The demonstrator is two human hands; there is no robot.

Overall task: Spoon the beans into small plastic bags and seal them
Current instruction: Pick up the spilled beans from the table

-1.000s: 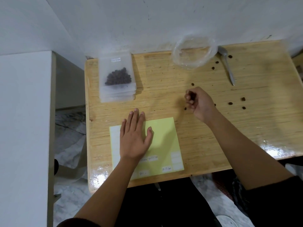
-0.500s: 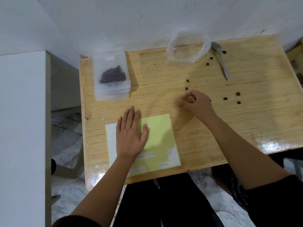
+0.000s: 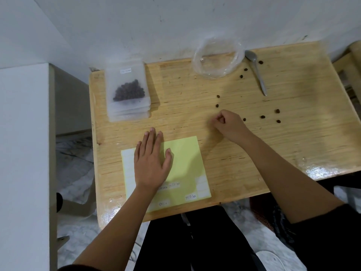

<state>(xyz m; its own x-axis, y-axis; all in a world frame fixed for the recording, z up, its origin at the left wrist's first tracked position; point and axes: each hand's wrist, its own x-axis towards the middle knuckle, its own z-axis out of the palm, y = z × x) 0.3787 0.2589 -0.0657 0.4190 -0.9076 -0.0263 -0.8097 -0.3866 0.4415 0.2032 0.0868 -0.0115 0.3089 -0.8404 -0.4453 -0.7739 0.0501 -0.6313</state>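
A stack of sealed frosted bags (image 3: 128, 106), the top one holding dark beans (image 3: 129, 91), lies at the table's back left. A rolled-open clear plastic bag (image 3: 197, 61) sits at the back edge, with a metal spoon (image 3: 256, 69) to its right. Several loose beans (image 3: 262, 116) are scattered over the wooden table (image 3: 293, 143). My right hand (image 3: 229, 124) rests mid-table among them with curled fingers, its fingertips pinched together at the tabletop where a loose bean lay. My left hand (image 3: 151, 163) lies flat, fingers straight, on a yellow label sheet (image 3: 185, 157).
The table stands against a white wall (image 3: 175, 26). A white cabinet (image 3: 23, 153) rises on the left with a gap to the floor between. Another wooden piece of furniture (image 3: 349, 61) shows at the right edge. My dark-clothed legs are below the front edge.
My right hand has turned palm down and lowered its fingertips to the table, over the bean that lay at its left. The left hand has stayed on the yellow sheet.
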